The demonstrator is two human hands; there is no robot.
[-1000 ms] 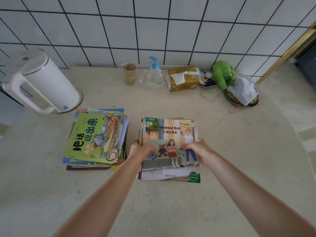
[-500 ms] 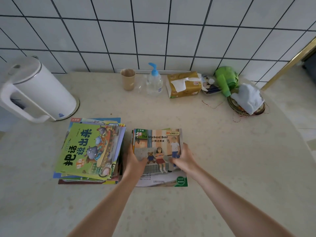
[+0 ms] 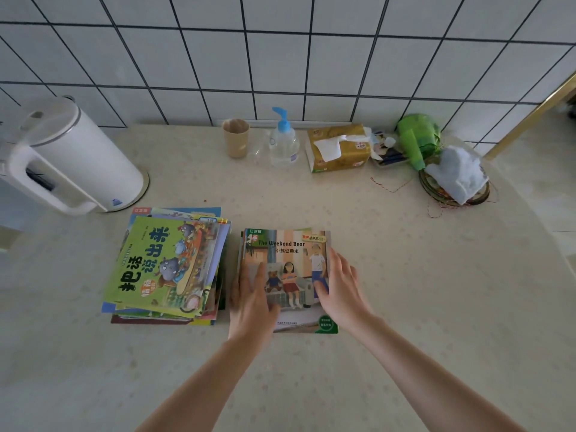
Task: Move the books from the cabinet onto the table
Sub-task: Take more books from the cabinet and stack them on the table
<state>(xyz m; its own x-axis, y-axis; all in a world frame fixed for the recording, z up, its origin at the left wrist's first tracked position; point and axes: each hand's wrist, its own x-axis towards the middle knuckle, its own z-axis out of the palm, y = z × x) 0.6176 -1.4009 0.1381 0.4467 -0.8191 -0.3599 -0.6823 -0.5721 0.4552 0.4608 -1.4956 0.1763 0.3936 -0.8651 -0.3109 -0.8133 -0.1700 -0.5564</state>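
Observation:
Two stacks of children's books lie on the beige table (image 3: 405,275). The left stack (image 3: 168,266) has a green cover with large Chinese characters on top. The right stack (image 3: 286,260) is topped by "The Weekend Bear". My left hand (image 3: 252,300) rests flat on that cover's left side, fingers straight. My right hand (image 3: 339,285) lies with straight fingers along the stack's right edge. No cabinet is in view.
A white electric kettle (image 3: 71,160) stands at the back left. Along the tiled wall are a paper cup (image 3: 236,137), a pump bottle (image 3: 283,141), a tissue pack (image 3: 338,148), a green bag (image 3: 417,135) and a white cloth on a round dish (image 3: 455,173).
The right stack came down from my grip onto the table beside the left stack. Both hands opened and now lie flat on it.

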